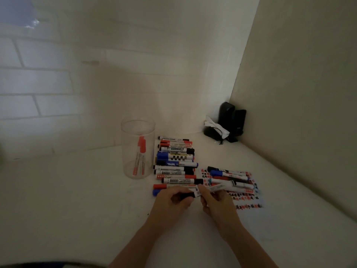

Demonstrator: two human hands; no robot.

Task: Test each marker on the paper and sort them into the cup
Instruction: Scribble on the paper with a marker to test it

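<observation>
Head view is showing me everything dim and soft, so the print on the marker barrels is staying unreadable, and my forearms are running out of frame at the bottom edge. My left hand (172, 200) is curling round the black cap end of a marker (195, 194), hiding most of it; my right hand (216, 201) is pinching the white barrel, which seems to carry on toward the paper (249, 205), though blur is making that hard to judge. Scribbled red and black marks are covering the paper, with a loose heap of markers (229, 176) lying across its far part. The white table (77, 200) is meeting a pale brick wall (38, 84). A clear round cup (137, 149) is standing upright, holding one red marker (140, 155), just beside a row of markers (175, 163). Dark blocky objects (229, 122) are sitting in the corner.
</observation>
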